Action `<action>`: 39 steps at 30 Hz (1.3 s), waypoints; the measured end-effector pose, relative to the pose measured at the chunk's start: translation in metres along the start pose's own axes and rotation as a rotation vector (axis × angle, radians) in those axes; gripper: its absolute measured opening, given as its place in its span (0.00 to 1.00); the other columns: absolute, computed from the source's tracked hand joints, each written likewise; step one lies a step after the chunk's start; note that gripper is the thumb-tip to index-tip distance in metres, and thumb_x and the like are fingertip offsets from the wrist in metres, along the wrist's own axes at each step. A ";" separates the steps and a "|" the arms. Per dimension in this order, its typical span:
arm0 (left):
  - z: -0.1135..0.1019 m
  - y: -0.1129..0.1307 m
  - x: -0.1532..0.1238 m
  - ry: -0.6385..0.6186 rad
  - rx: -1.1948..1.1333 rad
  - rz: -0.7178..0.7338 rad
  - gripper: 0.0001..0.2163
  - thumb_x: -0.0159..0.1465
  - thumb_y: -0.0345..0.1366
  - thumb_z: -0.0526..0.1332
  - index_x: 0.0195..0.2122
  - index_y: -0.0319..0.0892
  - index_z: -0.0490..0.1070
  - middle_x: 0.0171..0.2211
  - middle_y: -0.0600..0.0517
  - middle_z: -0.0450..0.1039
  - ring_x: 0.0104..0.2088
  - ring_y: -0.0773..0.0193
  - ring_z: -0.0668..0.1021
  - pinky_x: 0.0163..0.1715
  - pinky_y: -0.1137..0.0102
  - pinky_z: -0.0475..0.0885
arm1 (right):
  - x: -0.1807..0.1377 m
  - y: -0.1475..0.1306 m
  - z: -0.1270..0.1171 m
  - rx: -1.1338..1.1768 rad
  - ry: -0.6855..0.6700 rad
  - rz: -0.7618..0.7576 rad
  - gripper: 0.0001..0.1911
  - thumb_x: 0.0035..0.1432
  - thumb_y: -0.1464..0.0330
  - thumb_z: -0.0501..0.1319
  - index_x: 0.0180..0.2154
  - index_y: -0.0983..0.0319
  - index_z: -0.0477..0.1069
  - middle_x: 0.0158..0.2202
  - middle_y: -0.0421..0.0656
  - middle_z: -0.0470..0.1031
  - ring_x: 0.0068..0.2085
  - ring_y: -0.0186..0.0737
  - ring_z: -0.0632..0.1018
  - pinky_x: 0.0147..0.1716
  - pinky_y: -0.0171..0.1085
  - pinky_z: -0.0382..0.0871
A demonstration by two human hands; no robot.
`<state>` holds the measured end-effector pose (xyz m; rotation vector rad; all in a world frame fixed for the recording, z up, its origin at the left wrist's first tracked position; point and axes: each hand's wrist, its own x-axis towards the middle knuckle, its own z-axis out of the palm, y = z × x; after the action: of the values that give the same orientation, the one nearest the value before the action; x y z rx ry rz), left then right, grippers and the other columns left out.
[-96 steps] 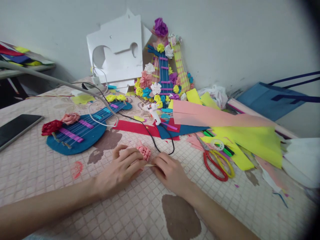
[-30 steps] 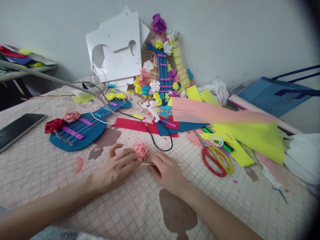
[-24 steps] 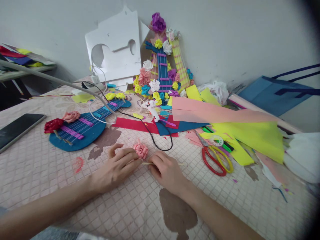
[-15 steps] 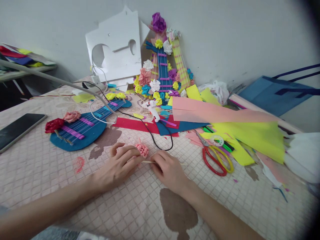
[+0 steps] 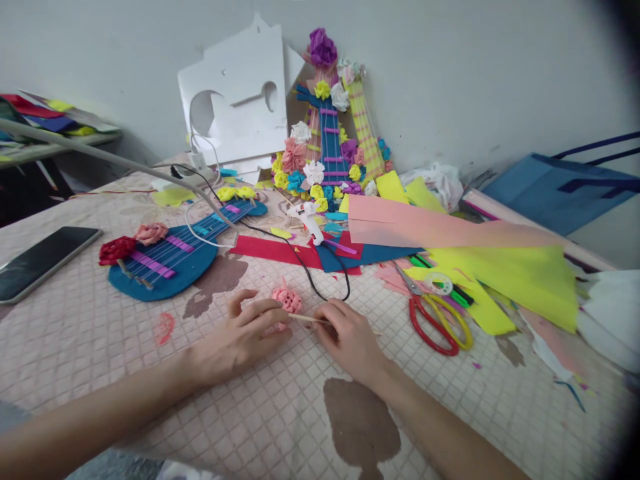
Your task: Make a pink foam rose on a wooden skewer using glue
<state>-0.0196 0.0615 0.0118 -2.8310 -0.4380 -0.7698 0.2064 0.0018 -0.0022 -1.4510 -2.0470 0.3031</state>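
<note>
Pink flower (image 5: pixel 287 299) just beyond left hand (image 5: pixel 240 339), whose grip unclear; pale stick (image 5: pixel 304 319) pinched in right hand (image 5: pixel 353 343).

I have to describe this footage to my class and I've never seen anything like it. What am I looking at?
There is no machine here: a person works bare-handed, and a camera worn on their head looks forward and down. The right hand holds a thin pale stick. The left hand is at the stick's left end; whether it grips there is unclear. Right beside it is a pink flower. Around them on the tablecloth are a blue guitar shape, a phone, a white glue gun and scissors.
</note>
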 end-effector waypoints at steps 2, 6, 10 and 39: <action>0.000 0.001 0.000 0.016 -0.017 -0.007 0.10 0.69 0.30 0.52 0.43 0.49 0.71 0.41 0.55 0.75 0.49 0.63 0.68 0.57 0.59 0.52 | 0.000 0.000 -0.001 0.006 -0.003 0.001 0.05 0.59 0.76 0.55 0.34 0.59 0.65 0.33 0.41 0.70 0.35 0.38 0.73 0.33 0.35 0.67; 0.000 0.000 0.001 0.034 -0.053 -0.030 0.11 0.70 0.29 0.50 0.39 0.47 0.71 0.40 0.56 0.75 0.48 0.64 0.69 0.56 0.60 0.53 | 0.000 -0.001 0.000 0.008 -0.018 0.012 0.05 0.59 0.76 0.55 0.34 0.59 0.65 0.34 0.41 0.70 0.36 0.38 0.73 0.34 0.35 0.67; 0.003 -0.001 0.000 0.055 -0.098 -0.085 0.09 0.69 0.29 0.53 0.37 0.47 0.71 0.37 0.56 0.75 0.46 0.65 0.70 0.55 0.59 0.52 | 0.000 -0.003 0.001 0.011 -0.026 0.009 0.04 0.60 0.74 0.55 0.34 0.60 0.65 0.34 0.42 0.70 0.35 0.38 0.73 0.34 0.35 0.67; 0.006 -0.004 0.002 0.100 -0.219 -0.250 0.04 0.65 0.30 0.58 0.41 0.45 0.68 0.36 0.53 0.75 0.42 0.62 0.73 0.48 0.59 0.57 | 0.003 -0.009 0.006 -0.012 -0.029 -0.043 0.04 0.60 0.74 0.54 0.36 0.60 0.65 0.35 0.42 0.70 0.35 0.38 0.73 0.33 0.36 0.66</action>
<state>-0.0158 0.0671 0.0081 -2.9539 -0.7445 -1.0620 0.1947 0.0024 -0.0012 -1.4155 -2.1042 0.2963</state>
